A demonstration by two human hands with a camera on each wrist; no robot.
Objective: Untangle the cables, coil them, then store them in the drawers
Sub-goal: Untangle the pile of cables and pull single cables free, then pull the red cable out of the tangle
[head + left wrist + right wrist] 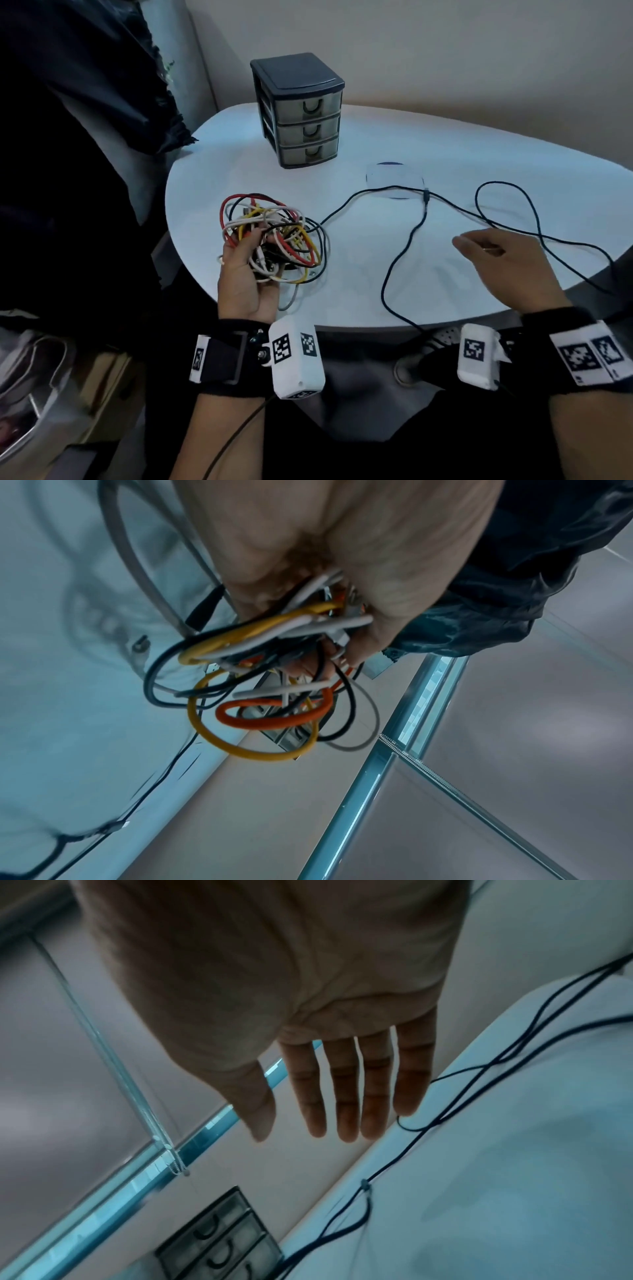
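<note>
Cables (274, 236) sit as a knotted bundle of red, yellow, white and black loops at the left of the counter (445, 144), bunched in the left hand (243, 274). That hand has its fingers curled round the middle of the bundle; the left wrist view shows the strands pinched against the palm, with yellow, orange and black loops hanging free below.

Behind and a little right of the bundle stands the drawer unit (301, 113), its three drawers all closed, so nothing has been stored yet.

One black cable (404, 240) runs out of the bundle across the counter, past a small inline connector (425, 197), then loops toward the right edge and drops over it.

At the right, the right hand (507, 260) hovers over the counter with fingers straight and slightly apart, holding nothing. In the right wrist view its fingertips (347, 1123) lie near the black cable, but I cannot tell whether they touch it.

Risks, as I judge them: the black cable is probably not yet free of the bundle, so pulling it from the right could tighten the knot instead of freeing it. A hard tug could also drag the whole bundle out of the left hand. The part hanging over the counter edge could pull more cable down after it. A plug end may catch on other loops as the cable is drawn through.
</note>
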